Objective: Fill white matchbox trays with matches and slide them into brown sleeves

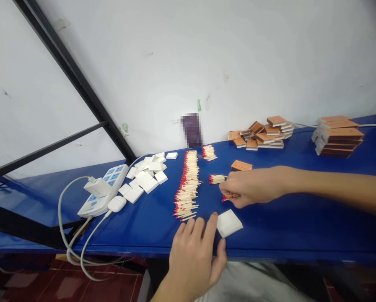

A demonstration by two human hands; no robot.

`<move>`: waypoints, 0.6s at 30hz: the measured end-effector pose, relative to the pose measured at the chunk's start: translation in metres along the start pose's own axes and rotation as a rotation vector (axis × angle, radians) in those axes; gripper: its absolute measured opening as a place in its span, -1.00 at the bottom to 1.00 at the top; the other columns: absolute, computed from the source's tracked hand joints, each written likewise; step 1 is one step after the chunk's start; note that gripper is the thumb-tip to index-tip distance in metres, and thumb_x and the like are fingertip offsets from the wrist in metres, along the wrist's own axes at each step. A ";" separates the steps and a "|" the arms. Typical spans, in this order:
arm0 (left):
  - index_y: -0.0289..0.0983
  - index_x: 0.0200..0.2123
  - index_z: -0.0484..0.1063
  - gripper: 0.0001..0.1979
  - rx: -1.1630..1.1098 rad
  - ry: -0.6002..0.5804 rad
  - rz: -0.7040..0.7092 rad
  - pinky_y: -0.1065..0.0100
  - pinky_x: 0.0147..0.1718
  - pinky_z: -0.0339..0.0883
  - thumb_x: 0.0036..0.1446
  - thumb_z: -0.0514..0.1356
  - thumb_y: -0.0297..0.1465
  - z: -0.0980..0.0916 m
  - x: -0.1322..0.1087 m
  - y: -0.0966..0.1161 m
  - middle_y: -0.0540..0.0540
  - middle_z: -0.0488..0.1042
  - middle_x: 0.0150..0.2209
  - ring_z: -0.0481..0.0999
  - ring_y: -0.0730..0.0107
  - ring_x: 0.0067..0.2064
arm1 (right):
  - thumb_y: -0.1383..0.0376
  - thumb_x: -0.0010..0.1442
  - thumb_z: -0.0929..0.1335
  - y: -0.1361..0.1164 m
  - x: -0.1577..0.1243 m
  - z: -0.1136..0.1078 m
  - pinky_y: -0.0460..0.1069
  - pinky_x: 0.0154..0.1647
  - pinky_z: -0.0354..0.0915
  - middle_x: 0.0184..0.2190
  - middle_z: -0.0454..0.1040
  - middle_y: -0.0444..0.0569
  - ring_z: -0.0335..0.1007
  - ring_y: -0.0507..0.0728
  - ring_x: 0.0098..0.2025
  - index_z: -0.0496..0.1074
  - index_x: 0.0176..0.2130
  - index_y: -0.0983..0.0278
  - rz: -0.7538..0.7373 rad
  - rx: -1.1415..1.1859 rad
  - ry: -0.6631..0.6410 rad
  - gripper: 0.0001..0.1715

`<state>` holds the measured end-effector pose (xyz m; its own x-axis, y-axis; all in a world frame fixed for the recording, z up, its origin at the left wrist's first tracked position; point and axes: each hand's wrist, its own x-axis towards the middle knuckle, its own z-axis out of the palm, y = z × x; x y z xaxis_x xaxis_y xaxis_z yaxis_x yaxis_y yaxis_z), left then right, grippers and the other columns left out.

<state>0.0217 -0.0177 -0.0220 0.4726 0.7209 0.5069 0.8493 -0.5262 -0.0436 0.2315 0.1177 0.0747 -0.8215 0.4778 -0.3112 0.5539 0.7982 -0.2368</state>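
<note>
My left hand [195, 253] is at the table's near edge, thumb and index finger against the left side and near corner of a white matchbox tray [230, 223]. Above that tray, my right hand [249, 186] is closed on a small bunch of matches [228, 196], red heads pointing left. Just beyond its fingers lies a small pile of matches [216, 179]. An orange matchbox sleeve [241, 165] rests behind the right hand. A long row of red-headed matches [189, 180] runs away from my left hand, with a short group of matches [209, 153] beside its far end.
White trays [146, 174] lie heaped on the left, near a power strip [104, 191] with a charger and looping cables. Orange matchboxes are piled at the back [266, 133] and stacked on the right [338, 136]. A black metal frame [81, 92] stands left; a blurred dark patch [191, 130] is by the wall.
</note>
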 end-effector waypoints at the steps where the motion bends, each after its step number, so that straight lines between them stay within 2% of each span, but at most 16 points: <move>1: -0.34 0.22 0.24 -0.57 0.000 -0.002 -0.002 0.15 -0.33 0.31 0.36 -0.03 -0.31 0.000 0.000 0.000 -0.17 0.44 -0.26 0.45 0.10 -0.28 | 0.32 0.13 0.31 -0.001 -0.001 -0.001 -0.03 -0.47 -0.06 -0.44 0.32 -0.09 0.15 0.07 -0.42 0.23 -0.40 0.25 -0.014 -0.010 0.013 -0.89; 11: -0.37 0.19 0.25 -0.59 -0.020 -0.001 0.003 0.13 -0.35 0.31 0.34 -0.02 -0.33 0.000 0.000 0.000 -0.17 0.42 -0.26 0.44 0.08 -0.29 | 0.29 0.18 0.32 -0.017 -0.011 0.002 -0.05 -0.44 0.00 -0.45 0.29 -0.17 0.14 0.02 -0.45 0.22 -0.33 0.23 -0.194 0.191 0.007 -0.87; 18: -0.34 0.16 0.27 -0.61 -0.034 -0.008 -0.002 0.14 -0.35 0.30 0.34 -0.01 -0.33 0.000 -0.001 0.000 -0.17 0.43 -0.25 0.43 0.08 -0.29 | 0.33 0.16 0.31 -0.025 -0.005 0.016 -0.05 -0.52 0.00 -0.48 0.28 -0.16 0.11 0.00 -0.53 0.26 -0.36 0.26 -0.238 0.165 0.011 -0.92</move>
<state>0.0214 -0.0181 -0.0227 0.4726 0.7256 0.5001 0.8419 -0.5395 -0.0128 0.2240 0.0900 0.0674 -0.9319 0.2891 -0.2190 0.3593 0.8181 -0.4490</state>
